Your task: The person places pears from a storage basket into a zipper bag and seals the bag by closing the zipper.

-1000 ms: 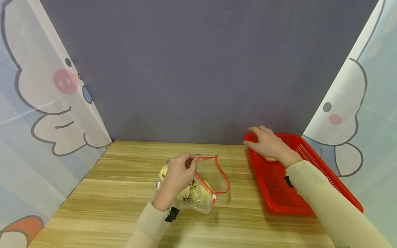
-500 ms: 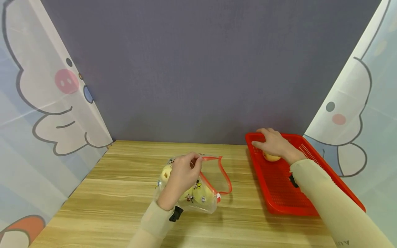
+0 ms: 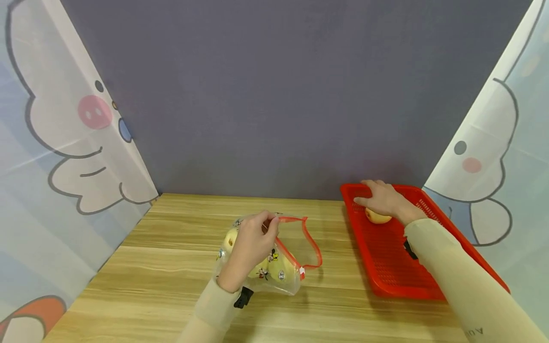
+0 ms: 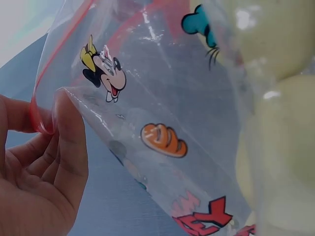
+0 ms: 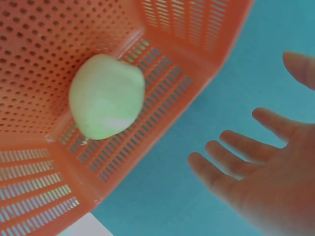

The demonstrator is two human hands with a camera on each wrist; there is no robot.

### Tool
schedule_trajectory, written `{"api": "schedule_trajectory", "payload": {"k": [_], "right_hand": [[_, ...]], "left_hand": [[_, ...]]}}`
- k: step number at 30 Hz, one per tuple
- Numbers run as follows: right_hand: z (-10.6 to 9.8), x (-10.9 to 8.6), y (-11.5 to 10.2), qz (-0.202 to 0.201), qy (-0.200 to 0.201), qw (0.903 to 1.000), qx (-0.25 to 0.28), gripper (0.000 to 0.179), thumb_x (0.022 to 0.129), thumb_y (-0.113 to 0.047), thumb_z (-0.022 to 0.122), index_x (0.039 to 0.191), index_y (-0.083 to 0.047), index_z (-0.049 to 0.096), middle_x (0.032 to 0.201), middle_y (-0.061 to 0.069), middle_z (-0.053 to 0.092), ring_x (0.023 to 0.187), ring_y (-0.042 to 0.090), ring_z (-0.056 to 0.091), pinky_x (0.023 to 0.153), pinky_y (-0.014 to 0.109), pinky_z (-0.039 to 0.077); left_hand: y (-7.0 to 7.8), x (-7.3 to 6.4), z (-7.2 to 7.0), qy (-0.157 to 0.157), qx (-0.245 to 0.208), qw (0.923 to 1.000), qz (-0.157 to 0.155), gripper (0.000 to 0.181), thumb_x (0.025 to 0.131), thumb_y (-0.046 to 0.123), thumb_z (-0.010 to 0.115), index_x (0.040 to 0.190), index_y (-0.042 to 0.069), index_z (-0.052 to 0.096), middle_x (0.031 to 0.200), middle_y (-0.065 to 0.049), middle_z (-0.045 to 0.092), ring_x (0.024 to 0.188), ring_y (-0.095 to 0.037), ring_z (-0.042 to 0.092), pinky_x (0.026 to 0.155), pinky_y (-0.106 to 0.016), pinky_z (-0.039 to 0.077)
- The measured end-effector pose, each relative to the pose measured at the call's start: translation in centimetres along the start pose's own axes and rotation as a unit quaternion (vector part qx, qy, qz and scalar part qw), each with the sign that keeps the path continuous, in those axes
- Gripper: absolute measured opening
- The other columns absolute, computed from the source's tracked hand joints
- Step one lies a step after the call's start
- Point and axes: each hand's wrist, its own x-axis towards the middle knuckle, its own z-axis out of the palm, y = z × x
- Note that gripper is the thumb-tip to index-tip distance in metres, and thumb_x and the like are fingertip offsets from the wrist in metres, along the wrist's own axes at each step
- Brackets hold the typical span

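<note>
My left hand (image 3: 255, 236) pinches the red-edged mouth of a clear zip bag (image 3: 283, 282) on the table. The bag, printed with cartoon figures, gapes toward the right and has several pale yellow round fruits (image 3: 230, 239) inside. In the left wrist view, the thumb and fingers (image 4: 73, 157) grip the red zip strip. My right hand (image 3: 381, 197) is over the back left of the red basket (image 3: 370, 267), fingers spread and holding nothing. Below it lies one yellow fruit (image 3: 377, 217), partly hidden; the right wrist view shows this fruit (image 5: 108, 96) with a short stem.
The basket has slotted plastic walls and stands at the right of the wooden table (image 3: 163, 276). A dark grey panel (image 3: 274, 105) rises behind the table. Cartoon-printed curtains (image 3: 64, 124) hang on both sides.
My right hand has moved a little right and lower over the basket, and more of the fruit shows. The left hand and bag have shifted slightly right in view, grip unchanged.
</note>
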Motion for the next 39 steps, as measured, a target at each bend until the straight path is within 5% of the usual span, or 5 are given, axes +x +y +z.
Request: {"api": "schedule_trajectory", "payload": {"k": [22, 30, 39], "right_hand": [[2.7, 0.3, 3.8, 0.05, -0.036, 0.998, -0.019, 0.073, 0.095, -0.037, 0.058, 0.145, 0.012, 0.04, 0.14, 0.044, 0.039, 0.125, 0.067, 0.037, 0.104, 0.073, 0.033], [3.7, 0.2, 4.8, 0.048, -0.046, 0.9973, -0.031, 0.069, 0.09, -0.031, 0.064, 0.137, 0.016, 0.044, 0.122, 0.04, 0.052, 0.11, 0.055, 0.051, 0.098, 0.066, 0.042], [3.9, 0.0, 5.6, 0.081, -0.054, 0.9948, -0.031, 0.069, 0.088, -0.034, 0.065, 0.136, 0.012, 0.047, 0.109, 0.032, 0.045, 0.099, 0.05, 0.049, 0.081, 0.06, 0.048]], "left_hand": [[0.0, -0.4, -0.1, -0.001, -0.006, 1.0, 0.007, 0.012, 0.099, 0.005, 0.064, 0.089, 0.007, 0.072, 0.068, 0.009, 0.06, 0.056, -0.003, 0.052, 0.051, -0.024, 0.048], [0.1, -0.6, -0.1, -0.012, -0.008, 0.9999, 0.001, 0.013, 0.1, 0.006, 0.064, 0.089, 0.008, 0.072, 0.068, 0.01, 0.06, 0.057, -0.003, 0.053, 0.053, -0.024, 0.049], [0.1, -0.6, -0.2, -0.012, -0.003, 0.9999, -0.004, 0.013, 0.1, 0.006, 0.064, 0.089, 0.008, 0.072, 0.068, 0.011, 0.059, 0.056, -0.003, 0.052, 0.053, -0.024, 0.048]]}}
